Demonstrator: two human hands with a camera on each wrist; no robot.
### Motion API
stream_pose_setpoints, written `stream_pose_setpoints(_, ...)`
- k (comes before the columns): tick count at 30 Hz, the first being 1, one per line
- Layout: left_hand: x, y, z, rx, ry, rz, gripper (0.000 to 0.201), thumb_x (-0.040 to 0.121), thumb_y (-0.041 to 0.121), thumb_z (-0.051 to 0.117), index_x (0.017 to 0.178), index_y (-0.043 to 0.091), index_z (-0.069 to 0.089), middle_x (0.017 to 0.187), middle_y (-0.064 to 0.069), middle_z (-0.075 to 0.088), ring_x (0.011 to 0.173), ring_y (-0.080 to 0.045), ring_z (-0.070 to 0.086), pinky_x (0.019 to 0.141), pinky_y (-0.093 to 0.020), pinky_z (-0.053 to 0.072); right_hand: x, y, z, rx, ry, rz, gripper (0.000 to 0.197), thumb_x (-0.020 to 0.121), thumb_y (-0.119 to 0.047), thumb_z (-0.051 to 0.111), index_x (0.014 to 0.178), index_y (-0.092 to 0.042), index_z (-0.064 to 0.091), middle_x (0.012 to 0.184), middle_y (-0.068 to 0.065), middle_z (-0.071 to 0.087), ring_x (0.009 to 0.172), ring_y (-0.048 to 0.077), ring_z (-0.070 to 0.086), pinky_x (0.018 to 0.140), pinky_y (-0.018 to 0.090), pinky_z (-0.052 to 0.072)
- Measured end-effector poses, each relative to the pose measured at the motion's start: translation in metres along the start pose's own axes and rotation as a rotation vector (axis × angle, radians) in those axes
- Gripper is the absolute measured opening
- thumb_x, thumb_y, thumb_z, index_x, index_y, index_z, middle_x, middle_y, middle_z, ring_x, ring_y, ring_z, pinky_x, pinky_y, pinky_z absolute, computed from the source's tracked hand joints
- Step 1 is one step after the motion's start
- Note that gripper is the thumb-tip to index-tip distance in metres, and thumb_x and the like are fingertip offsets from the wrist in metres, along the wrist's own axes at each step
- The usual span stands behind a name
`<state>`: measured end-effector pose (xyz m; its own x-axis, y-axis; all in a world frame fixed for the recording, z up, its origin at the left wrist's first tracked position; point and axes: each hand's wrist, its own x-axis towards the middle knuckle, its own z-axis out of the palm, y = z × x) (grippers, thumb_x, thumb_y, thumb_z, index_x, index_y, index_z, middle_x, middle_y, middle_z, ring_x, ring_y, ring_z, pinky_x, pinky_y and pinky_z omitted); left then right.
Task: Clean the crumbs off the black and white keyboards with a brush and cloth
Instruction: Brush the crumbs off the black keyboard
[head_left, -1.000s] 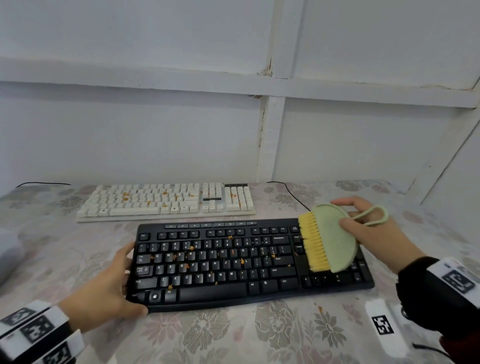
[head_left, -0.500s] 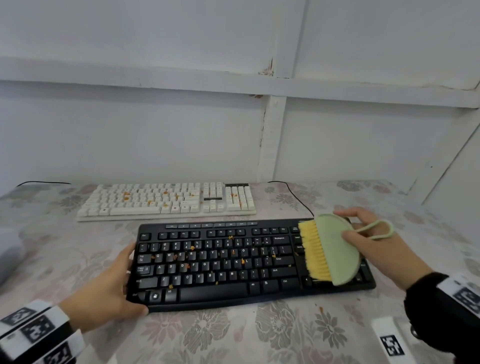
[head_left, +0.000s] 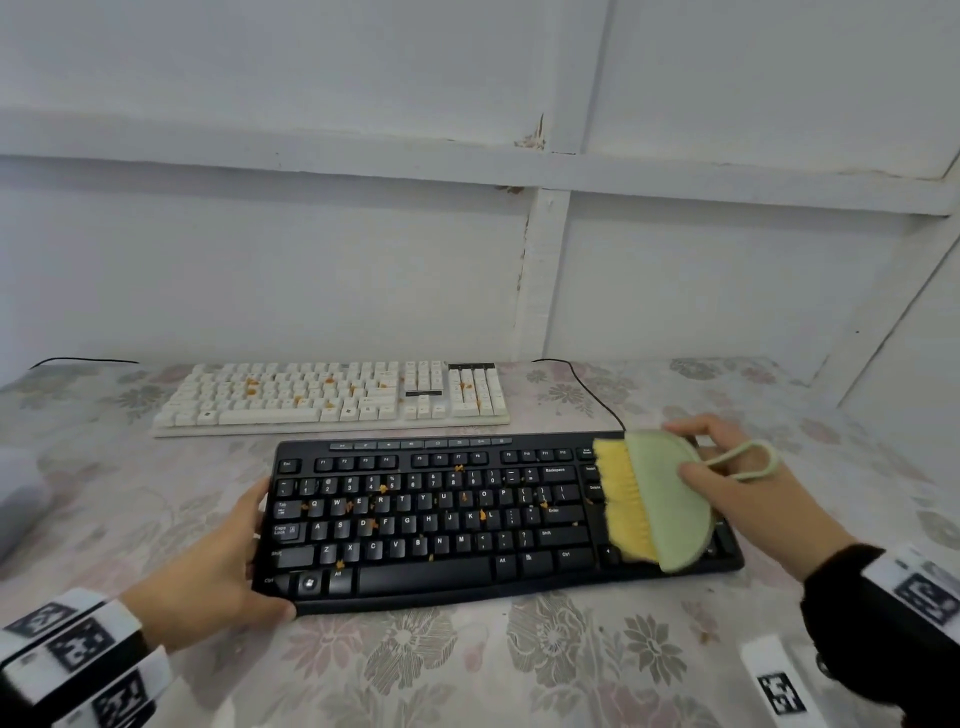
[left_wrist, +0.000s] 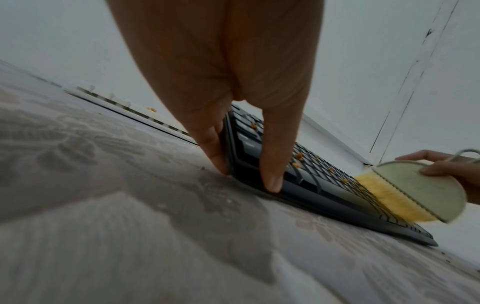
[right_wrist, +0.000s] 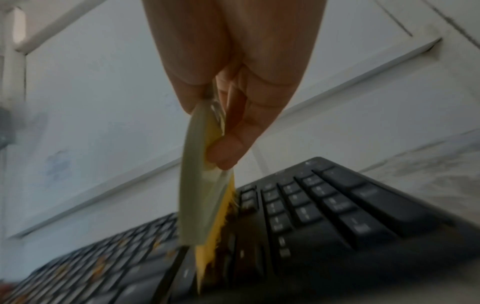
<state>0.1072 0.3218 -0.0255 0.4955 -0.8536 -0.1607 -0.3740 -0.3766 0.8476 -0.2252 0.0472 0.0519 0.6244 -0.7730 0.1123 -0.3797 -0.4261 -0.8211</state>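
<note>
Head view: my right hand pinches the brush, bristles on the black keyboard near the table's front edge, its left end gripped by my left hand; best swept leftward, lightly, in overlapping strokes.

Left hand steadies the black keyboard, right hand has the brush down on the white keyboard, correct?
No. Head view: the right hand holds the brush on the black keyboard, not the white keyboard. The left hand does steady the black one.

Black keyboard flecked with orange crumbs, white keyboard, green brush with yellow bristles, floral tablecloth
</note>
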Motion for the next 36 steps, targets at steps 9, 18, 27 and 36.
stream_pose_setpoints(9, -0.002, 0.004, 0.001, -0.012, -0.011, 0.012, 0.109, 0.035, 0.028, 0.078, 0.116, 0.063, 0.014, 0.116, 0.013, 0.056, 0.102, -0.014, 0.063, 0.091, -0.038, 0.051, 0.012, -0.013, -0.01, 0.056, 0.078, -0.049, 0.032, 0.09, -0.004, 0.053, 0.101, -0.033, 0.064, 0.09, 0.013, 0.068, 0.082, 0.028, 0.063, 0.066, 0.038, 0.051)
stream_pose_setpoints(18, -0.003, 0.005, 0.0, 0.051, -0.019, 0.004, 0.111, 0.048, 0.012, 0.082, 0.118, 0.063, 0.013, 0.116, 0.014, 0.058, 0.101, -0.009, 0.063, 0.091, -0.036, 0.052, -0.006, -0.006, 0.01, -0.002, -0.076, -0.026, 0.035, 0.088, 0.0, 0.054, 0.096, -0.033, 0.064, 0.094, -0.002, 0.069, 0.086, 0.018, 0.065, 0.068, 0.024, 0.049)
stream_pose_setpoints(27, -0.001, 0.003, 0.0, 0.019, -0.014, 0.02, 0.11, 0.038, 0.025, 0.079, 0.118, 0.062, 0.013, 0.118, 0.015, 0.055, 0.104, -0.009, 0.061, 0.093, -0.034, 0.049, 0.023, -0.018, 0.005, 0.048, 0.068, -0.077, 0.033, 0.088, -0.007, 0.055, 0.098, -0.037, 0.064, 0.086, 0.005, 0.068, 0.079, 0.021, 0.061, 0.069, 0.033, 0.047)
stream_pose_setpoints(36, 0.0, -0.001, -0.001, 0.036, -0.022, 0.026, 0.111, 0.038, 0.028, 0.079, 0.118, 0.064, 0.012, 0.118, 0.015, 0.056, 0.106, -0.012, 0.061, 0.096, -0.04, 0.048, -0.014, -0.01, 0.011, -0.024, -0.147, -0.04, 0.041, 0.085, 0.002, 0.055, 0.089, -0.037, 0.067, 0.086, -0.006, 0.07, 0.08, 0.013, 0.064, 0.071, 0.026, 0.047)
